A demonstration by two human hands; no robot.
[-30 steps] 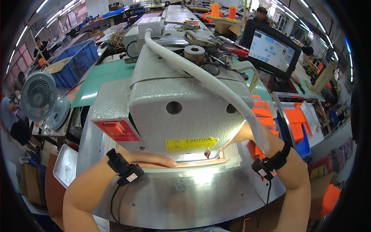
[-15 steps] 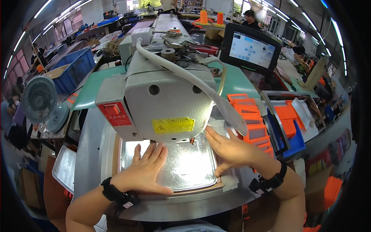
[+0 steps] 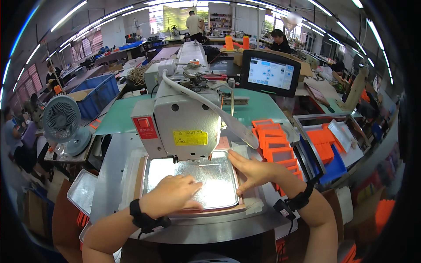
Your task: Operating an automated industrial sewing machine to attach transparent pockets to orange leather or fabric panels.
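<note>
2 hands (image 3: pixel 175 195) (image 3: pixel 254 172) flat on shiny template plate (image 3: pixel 206 173), under sewing machine (image 3: pixel 184 122)

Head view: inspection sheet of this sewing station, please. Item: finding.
Surface: bare metal table around a lit shiny plate.
Job's things: plate sits in a brown frame under the grey-white sewing machine.
Clutter: stacked orange pieces at right; more in a blue tray.
Hands: left hand flat on the plate; right hand flat, fingers spread, at the plate's right edge. Both open, black wrist straps.
Cables: white hose arcs over the machine.
Surroundings: small fan at left, touch screen behind, blue bin, other people at far benches.
</note>
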